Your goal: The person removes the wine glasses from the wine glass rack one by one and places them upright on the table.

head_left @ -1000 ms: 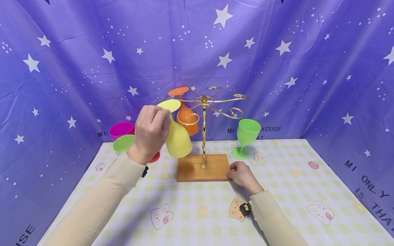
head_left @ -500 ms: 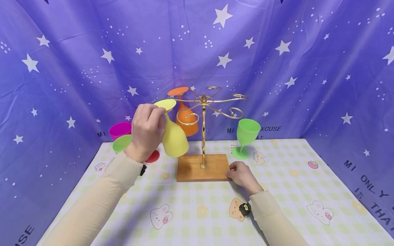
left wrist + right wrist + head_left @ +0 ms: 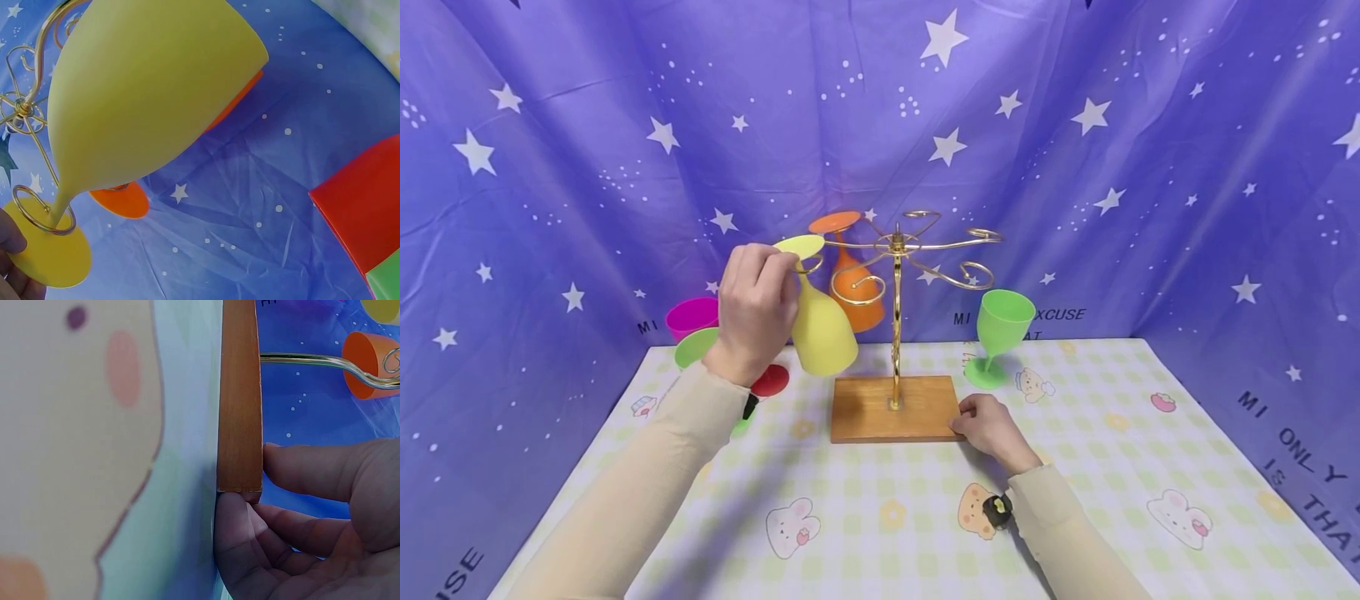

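My left hand [image 3: 754, 308] pinches the foot of a yellow goblet [image 3: 823, 333] held upside down. In the left wrist view its stem lies inside a curled gold loop [image 3: 42, 215], with the foot beyond the loop. That loop belongs to a gold glass rack [image 3: 897, 317] on a wooden base [image 3: 880, 412]. An orange goblet [image 3: 853, 292] hangs upside down from the rack behind the yellow one. My right hand [image 3: 996, 429] grips the base's right front corner, thumb on top and fingers against the end, as the right wrist view shows.
A green goblet [image 3: 1003, 325] stands upright right of the rack. At the left, partly behind my left arm, are a magenta goblet [image 3: 692, 317], another green goblet [image 3: 696, 346] and a red goblet's foot [image 3: 771, 381]. Several curled rack arms hold no goblet.
The yellow goblet has moved left and slightly up in my left hand, and a rack loop now shows around its stem. My right hand has stayed on the base.
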`<state>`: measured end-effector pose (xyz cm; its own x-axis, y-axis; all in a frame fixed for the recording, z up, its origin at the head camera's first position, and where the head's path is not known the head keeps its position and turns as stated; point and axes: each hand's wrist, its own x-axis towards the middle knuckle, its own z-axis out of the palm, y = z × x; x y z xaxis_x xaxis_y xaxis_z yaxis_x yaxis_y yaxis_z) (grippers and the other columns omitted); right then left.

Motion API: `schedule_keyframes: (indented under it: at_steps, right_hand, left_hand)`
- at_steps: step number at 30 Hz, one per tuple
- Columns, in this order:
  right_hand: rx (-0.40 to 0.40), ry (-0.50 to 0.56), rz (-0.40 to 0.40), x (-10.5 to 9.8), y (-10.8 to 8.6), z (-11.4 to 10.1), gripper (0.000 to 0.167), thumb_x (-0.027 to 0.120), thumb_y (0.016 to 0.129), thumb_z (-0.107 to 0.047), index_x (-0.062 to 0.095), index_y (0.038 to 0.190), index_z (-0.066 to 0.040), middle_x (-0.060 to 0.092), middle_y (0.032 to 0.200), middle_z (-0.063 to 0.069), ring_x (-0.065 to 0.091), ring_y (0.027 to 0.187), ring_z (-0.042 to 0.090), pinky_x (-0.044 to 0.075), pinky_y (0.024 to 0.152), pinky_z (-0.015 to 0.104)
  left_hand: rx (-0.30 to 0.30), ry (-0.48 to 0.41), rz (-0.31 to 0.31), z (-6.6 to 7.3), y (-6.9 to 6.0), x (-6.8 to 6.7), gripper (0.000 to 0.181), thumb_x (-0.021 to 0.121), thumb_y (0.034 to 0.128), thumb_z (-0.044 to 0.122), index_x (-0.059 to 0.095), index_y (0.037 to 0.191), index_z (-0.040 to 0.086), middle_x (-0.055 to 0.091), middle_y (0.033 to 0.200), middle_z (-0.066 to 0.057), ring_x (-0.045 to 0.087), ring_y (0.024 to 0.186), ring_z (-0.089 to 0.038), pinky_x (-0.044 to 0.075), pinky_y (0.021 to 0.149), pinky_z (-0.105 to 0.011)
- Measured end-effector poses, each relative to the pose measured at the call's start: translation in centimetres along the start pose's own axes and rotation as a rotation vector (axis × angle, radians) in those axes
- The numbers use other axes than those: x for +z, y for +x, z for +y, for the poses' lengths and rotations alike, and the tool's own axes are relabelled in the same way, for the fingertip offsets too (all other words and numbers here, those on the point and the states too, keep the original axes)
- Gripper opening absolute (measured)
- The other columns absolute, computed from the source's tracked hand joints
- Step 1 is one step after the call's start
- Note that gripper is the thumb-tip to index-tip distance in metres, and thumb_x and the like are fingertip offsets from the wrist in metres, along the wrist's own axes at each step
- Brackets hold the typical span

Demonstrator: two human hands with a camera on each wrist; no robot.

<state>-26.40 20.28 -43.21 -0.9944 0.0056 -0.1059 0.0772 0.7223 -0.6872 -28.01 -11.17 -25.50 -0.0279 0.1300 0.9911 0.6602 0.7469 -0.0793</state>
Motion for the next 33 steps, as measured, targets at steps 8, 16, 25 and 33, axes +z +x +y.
schedule_keyframes:
  at_steps: [8,16,25,33]
  right_hand:
    - [0.008,0.003,0.0,0.0,0.0,0.0,0.03,0.068,0.084,-0.013,0.061,0.108,0.004,0.06,0.089,0.009,0.055,0.079,0.021,0.048,0.071,0.036]
    - [0.011,0.005,-0.003,0.1,0.0,0.1,0.031,0.068,0.085,-0.013,0.06,0.109,0.004,0.061,0.09,0.009,0.056,0.08,0.021,0.048,0.073,0.036]
    - [0.014,0.011,-0.003,-0.1,-0.1,0.0,0.031,0.068,0.084,-0.013,0.06,0.109,0.004,0.061,0.09,0.009,0.056,0.079,0.021,0.048,0.072,0.036]
    - [0.012,0.006,0.0,0.0,0.0,0.0,0.03,0.067,0.084,-0.012,0.06,0.108,0.004,0.06,0.089,0.009,0.055,0.079,0.021,0.047,0.073,0.036]
  left_hand:
    - [-0.01,0.0,-0.007,-0.3,0.2,0.4,0.012,0.052,0.0844,-0.009,0.063,0.086,-0.006,0.053,0.078,-0.017,0.049,0.071,-0.036,0.043,0.066,-0.043]
    - [0.004,0.002,-0.009,-0.3,0.6,0.8,0.014,0.05,0.0841,-0.011,0.063,0.086,-0.005,0.051,0.076,-0.017,0.047,0.069,-0.035,0.042,0.064,-0.042]
    - [0.002,0.002,-0.015,-0.4,1.0,1.2,0.015,0.051,0.0828,-0.012,0.063,0.086,-0.005,0.05,0.076,-0.016,0.047,0.07,-0.035,0.041,0.064,-0.042]
    - [0.007,-0.004,-0.018,-0.2,1.1,1.6,0.014,0.051,0.0832,-0.011,0.063,0.086,-0.004,0.051,0.077,-0.016,0.048,0.071,-0.035,0.042,0.064,-0.041]
